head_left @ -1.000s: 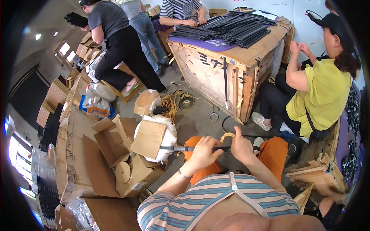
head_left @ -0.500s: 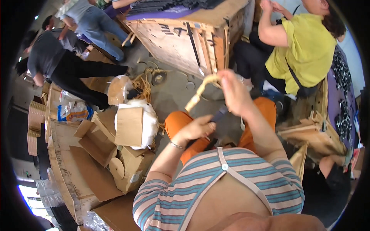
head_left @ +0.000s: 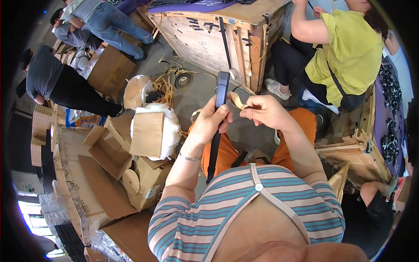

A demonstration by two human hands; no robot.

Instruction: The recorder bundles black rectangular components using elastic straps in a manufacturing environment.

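My left hand (head_left: 211,120) is closed round a black strap (head_left: 212,159) with a flat, dark, bar-shaped piece (head_left: 222,87) standing up above the fingers. The strap's lower end hangs over my left thigh. Opposite it, my right hand (head_left: 267,112) pinches a pale yellow strip (head_left: 237,101), whose free end curls up toward the dark bar. A small dark bit shows at those fingertips, too small to name. Both hands are held above my knees, a short gap apart.
On my left stand open cardboard boxes (head_left: 109,153) and a white wrapped bundle (head_left: 171,131). Yellow strips (head_left: 168,94) litter the floor ahead, near a big wooden crate (head_left: 205,43). A person in a yellow-green shirt (head_left: 349,56) sits at the right; others work at the far left.
My left hand has risen, turning the dark bar upright. My right hand has come down a little, and the yellow strip, earlier stretched out to the left, now shows only a short curled end.
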